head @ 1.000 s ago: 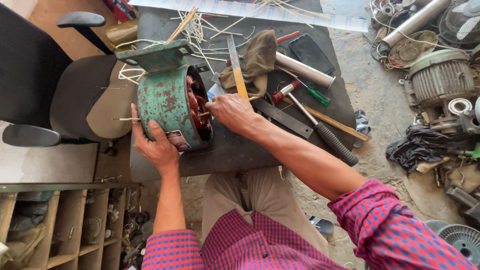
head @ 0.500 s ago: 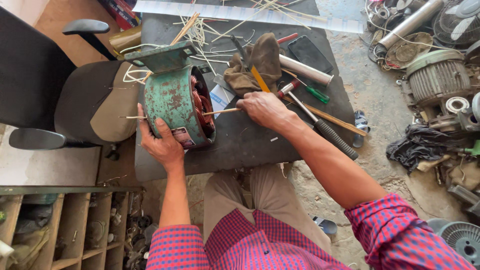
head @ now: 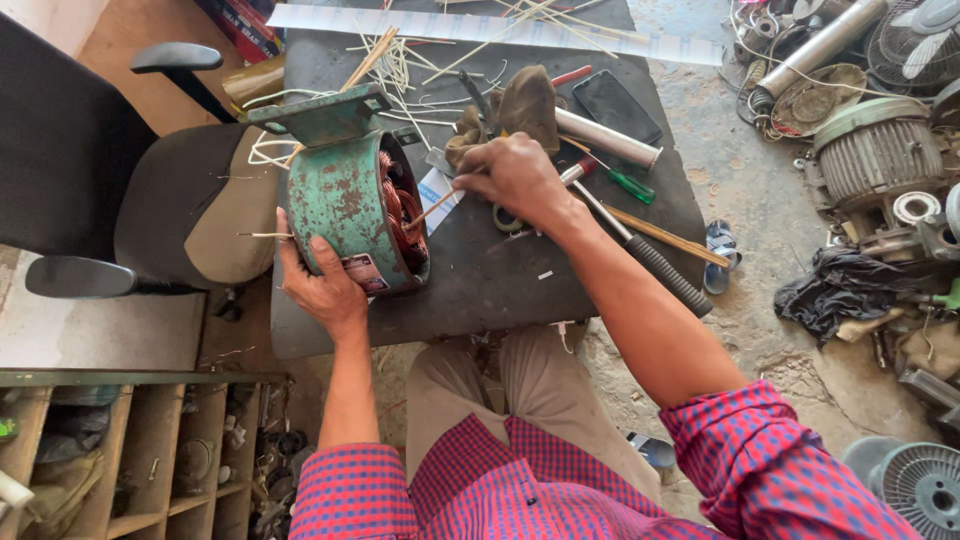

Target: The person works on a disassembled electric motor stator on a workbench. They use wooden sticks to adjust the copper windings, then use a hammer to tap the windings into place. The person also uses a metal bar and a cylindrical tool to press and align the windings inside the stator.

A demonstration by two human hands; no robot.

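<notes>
A green, rusty motor housing [head: 345, 195] with copper windings [head: 402, 205] inside lies on its side at the left of a dark worktable [head: 490, 290]. My left hand [head: 318, 285] grips its lower rim. My right hand [head: 515, 178] is to the right of the housing's open end, closed on a thin wooden stick [head: 432, 211] whose tip points into the windings. Under and beside that hand lie a hammer with a black ribbed grip [head: 640, 255], a green-handled screwdriver [head: 620, 180] and a brown cloth [head: 515, 108].
Loose sticks [head: 400, 60], a white tube [head: 605, 137] and a dark flat phone-like slab [head: 622, 105] lie on the table's far part. An office chair [head: 150, 200] stands left, a wooden shelf [head: 130, 450] at lower left. Motor parts and fan pieces [head: 875, 150] crowd the floor at right.
My right hand has drawn back to the right from the housing's opening toward the cloth and tools, now with a thin stick in it. My left hand stays on the housing.
</notes>
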